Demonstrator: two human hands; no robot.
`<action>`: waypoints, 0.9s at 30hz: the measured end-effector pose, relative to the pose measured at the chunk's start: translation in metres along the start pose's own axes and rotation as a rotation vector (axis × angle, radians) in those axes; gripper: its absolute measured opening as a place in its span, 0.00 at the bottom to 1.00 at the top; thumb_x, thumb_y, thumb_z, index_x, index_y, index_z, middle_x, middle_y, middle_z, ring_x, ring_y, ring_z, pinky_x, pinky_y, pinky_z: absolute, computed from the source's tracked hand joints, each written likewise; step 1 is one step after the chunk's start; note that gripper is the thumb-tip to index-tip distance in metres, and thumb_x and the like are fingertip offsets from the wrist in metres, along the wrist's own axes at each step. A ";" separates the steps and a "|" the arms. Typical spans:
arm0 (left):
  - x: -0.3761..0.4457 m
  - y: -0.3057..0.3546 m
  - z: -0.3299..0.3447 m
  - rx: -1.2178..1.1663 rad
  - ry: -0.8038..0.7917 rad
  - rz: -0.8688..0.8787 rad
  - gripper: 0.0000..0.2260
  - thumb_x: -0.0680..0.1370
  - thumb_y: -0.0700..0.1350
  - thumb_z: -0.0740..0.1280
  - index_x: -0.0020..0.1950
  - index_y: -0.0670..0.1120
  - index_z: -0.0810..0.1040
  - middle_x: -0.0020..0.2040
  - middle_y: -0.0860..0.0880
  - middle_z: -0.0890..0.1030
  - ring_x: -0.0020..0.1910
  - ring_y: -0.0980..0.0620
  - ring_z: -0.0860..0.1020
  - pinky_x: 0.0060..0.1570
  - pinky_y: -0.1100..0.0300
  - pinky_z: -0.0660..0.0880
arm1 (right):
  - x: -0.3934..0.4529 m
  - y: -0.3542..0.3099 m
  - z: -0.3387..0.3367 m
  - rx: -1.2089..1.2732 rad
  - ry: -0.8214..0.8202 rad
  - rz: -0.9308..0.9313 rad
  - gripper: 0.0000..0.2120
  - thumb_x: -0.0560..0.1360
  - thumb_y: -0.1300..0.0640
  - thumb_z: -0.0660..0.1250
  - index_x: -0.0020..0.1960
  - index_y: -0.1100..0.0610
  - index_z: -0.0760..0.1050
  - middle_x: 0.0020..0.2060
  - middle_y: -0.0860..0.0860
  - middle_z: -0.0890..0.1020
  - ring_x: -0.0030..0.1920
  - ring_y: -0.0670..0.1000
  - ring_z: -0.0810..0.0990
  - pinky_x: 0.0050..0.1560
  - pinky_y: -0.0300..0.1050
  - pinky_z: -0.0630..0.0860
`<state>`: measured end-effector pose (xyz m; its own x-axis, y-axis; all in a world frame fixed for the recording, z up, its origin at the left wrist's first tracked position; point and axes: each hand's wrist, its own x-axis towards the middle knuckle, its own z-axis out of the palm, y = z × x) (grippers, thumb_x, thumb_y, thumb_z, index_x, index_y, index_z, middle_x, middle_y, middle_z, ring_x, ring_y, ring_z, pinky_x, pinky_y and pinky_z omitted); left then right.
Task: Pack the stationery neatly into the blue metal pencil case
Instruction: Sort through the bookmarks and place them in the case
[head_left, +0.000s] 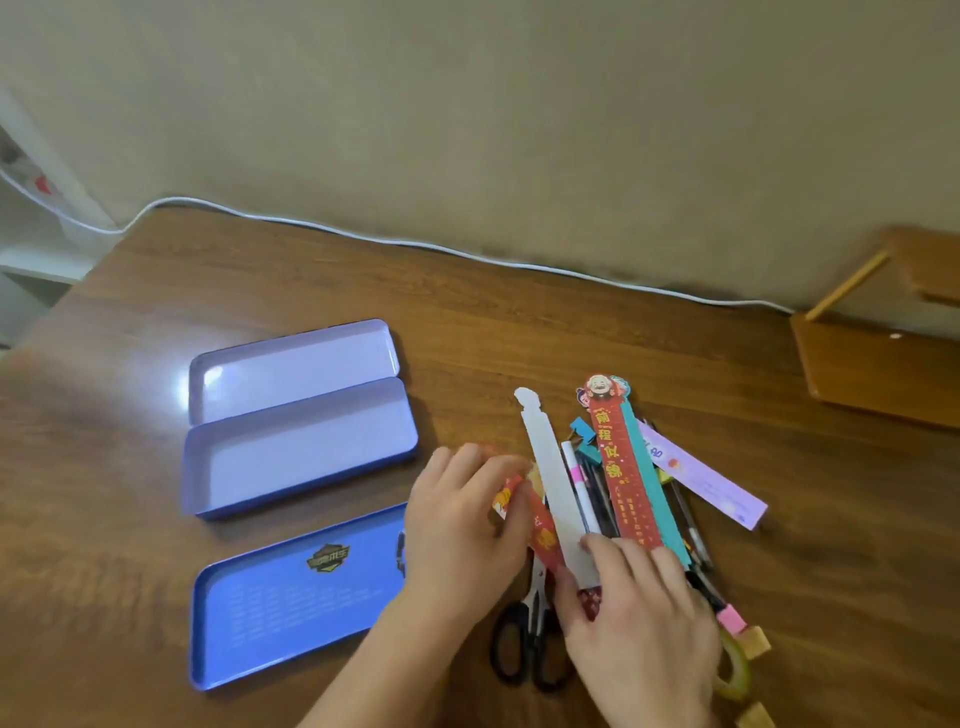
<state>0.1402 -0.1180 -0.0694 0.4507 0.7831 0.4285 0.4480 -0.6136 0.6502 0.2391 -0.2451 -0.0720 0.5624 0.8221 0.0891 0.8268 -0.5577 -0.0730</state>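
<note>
The blue metal pencil case lies open at the left, its empty base (301, 457) in front of its hinged lid (291, 374). A separate blue tray (291, 597) with a badge logo lies nearer me. The stationery pile sits to the right: a white bookmark (550, 467), a red ruler bookmark (618, 467), a purple bookmark (701, 478), pens (592, 488) and black-handled scissors (524, 644). My left hand (462, 519) grips a red-orange bookmark (540, 525) at the pile's left edge. My right hand (639, 613) pinches the white bookmark's near end.
A pink eraser (731, 618), a green tape roll (735, 670) and small wooden blocks (756, 642) lie at the pile's near right. A white cable (467, 252) runs along the table's back edge. A wooden stand (883, 364) sits at the far right.
</note>
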 end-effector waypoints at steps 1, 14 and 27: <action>0.002 0.002 0.005 0.003 0.003 0.046 0.08 0.75 0.47 0.65 0.49 0.49 0.82 0.42 0.54 0.79 0.41 0.52 0.73 0.36 0.55 0.72 | 0.000 0.004 0.002 0.006 0.057 -0.058 0.19 0.62 0.38 0.73 0.46 0.48 0.80 0.39 0.46 0.82 0.44 0.50 0.77 0.31 0.42 0.74; -0.049 0.048 0.045 -1.319 0.191 -0.352 0.14 0.66 0.51 0.72 0.51 0.52 0.79 0.46 0.46 0.82 0.35 0.48 0.77 0.30 0.59 0.73 | -0.028 0.031 0.019 1.065 0.537 0.028 0.20 0.64 0.32 0.68 0.44 0.47 0.75 0.35 0.36 0.84 0.31 0.38 0.82 0.30 0.24 0.73; -0.046 0.035 0.019 -1.454 -0.229 -0.586 0.17 0.82 0.53 0.57 0.58 0.44 0.78 0.33 0.44 0.76 0.22 0.51 0.71 0.22 0.62 0.69 | 0.039 0.136 -0.014 0.419 0.252 0.397 0.22 0.75 0.37 0.61 0.62 0.50 0.74 0.56 0.50 0.81 0.53 0.52 0.78 0.47 0.48 0.76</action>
<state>0.1499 -0.1770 -0.0782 0.6502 0.7531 -0.0999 -0.4357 0.4774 0.7630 0.3737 -0.2908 -0.0645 0.8532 0.4804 0.2030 0.5087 -0.6810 -0.5268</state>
